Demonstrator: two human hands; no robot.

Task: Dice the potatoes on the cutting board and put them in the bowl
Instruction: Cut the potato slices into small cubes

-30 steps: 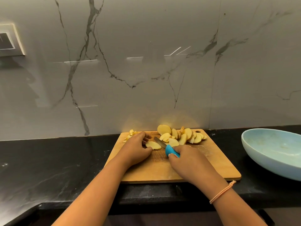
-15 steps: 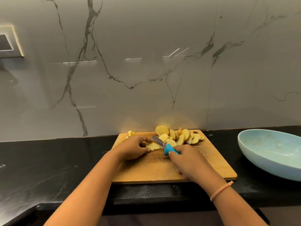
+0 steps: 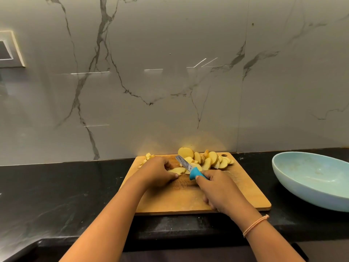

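We begin at the left fingers (image 3: 176, 175), which curl down over a pale yellow potato slice (image 3: 178, 170) and press it flat against the board, the thumb tip at its near edge. The left hand (image 3: 156, 173) arches above that slice, on the far half of the board. Just to the right, the right fingers (image 3: 201, 176) wrap round a small knife with a bright blue handle and a short steel blade (image 3: 194, 173). The right hand (image 3: 221, 191) grips it closely, and we see the blade angled up and away to the left, crossing in front of the heap. Whether its edge touches the held slice we cannot tell. Behind the knife lies a heap of round potato slices (image 3: 211, 160), overlapping one another along the far right edge of the rectangular wooden cutting board (image 3: 188, 200). At the board's far left corner we make out a few small diced potato pieces (image 3: 148, 156), partly hidden by the left hand. A thin peach-coloured band (image 3: 255, 225) circles the right wrist. The board rests on a black stone counter (image 3: 56, 195), and to its right, apart from it, stands a wide, shallow, pale blue bowl (image 3: 311, 193). Behind everything rises a grey wall panel with dark marble veins (image 3: 170, 91), with a framed plate (image 3: 9, 50) at its far left.
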